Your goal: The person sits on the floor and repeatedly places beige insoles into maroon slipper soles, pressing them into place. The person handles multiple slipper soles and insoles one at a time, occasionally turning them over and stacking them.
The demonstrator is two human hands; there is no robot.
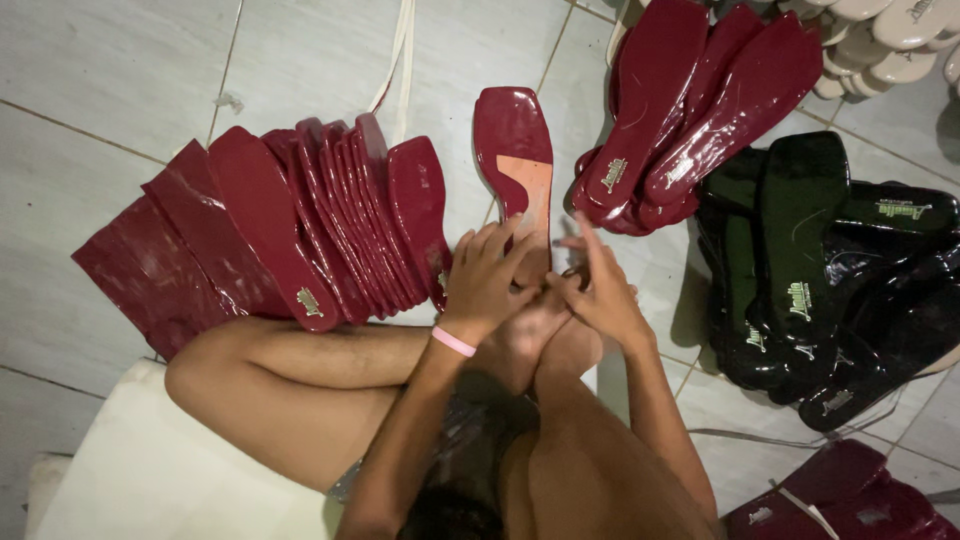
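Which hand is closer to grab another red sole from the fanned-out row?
Probably the left hand. It rests on the sole right beside the fanned row of dark red soles, while the right hand sits on the far side of it.

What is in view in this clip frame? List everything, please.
single insole: one, glossy dark red with a tan patch, on the floor at centre, heel end under both hands
fanned insoles: a row, count unclear, dark red, left of centre
red insole pile: several, dark red, upper right
dark insoles: a heap, green-black, right
pale soles: several, cream, top right corner
tiled floor: pale grey
cushion: one, white, bottom left
wristband: one, pink, left wrist
left hand: on the single insole
right hand: on the single insole
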